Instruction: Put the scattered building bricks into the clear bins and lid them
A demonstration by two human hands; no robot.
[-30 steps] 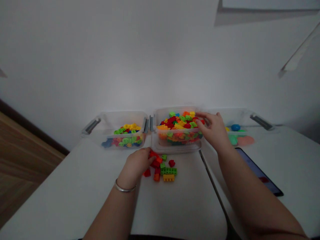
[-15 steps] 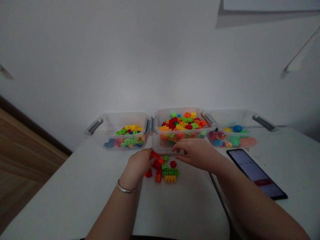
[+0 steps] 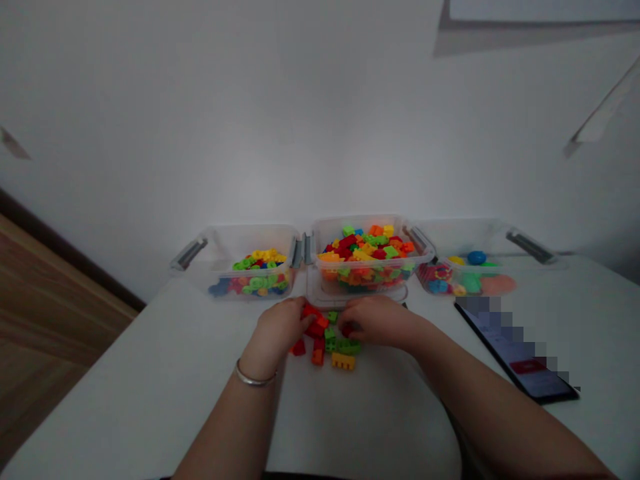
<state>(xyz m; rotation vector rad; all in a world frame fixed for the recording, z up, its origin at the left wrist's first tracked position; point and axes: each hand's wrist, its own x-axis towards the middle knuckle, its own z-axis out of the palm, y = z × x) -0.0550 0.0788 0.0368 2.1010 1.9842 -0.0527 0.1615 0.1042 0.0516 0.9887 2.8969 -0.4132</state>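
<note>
My left hand (image 3: 281,327) is closed around the edge of a joined clump of red building bricks (image 3: 316,321), which has an orange bit on it. My right hand (image 3: 373,323) has its fingers curled down over a small dark red brick (image 3: 349,330), mostly hidden under them. Between and below the hands lie small green bricks (image 3: 331,339), a longer green brick (image 3: 349,347), a yellow brick (image 3: 343,361), an orange-red brick (image 3: 318,351) and a red piece (image 3: 299,347) beside my left fingers.
Behind the hands stands a clear bin (image 3: 370,265) heaped with bricks, on a clear lid (image 3: 320,293). Another clear bin (image 3: 225,273) with colourful pieces is on the left, a third (image 3: 505,267) with toys on the right. A phone (image 3: 520,360) lies at the right.
My right hand has come down and closed over the small dark red brick. The green and yellow bricks have shifted slightly. My left hand stays on the red clump.
</note>
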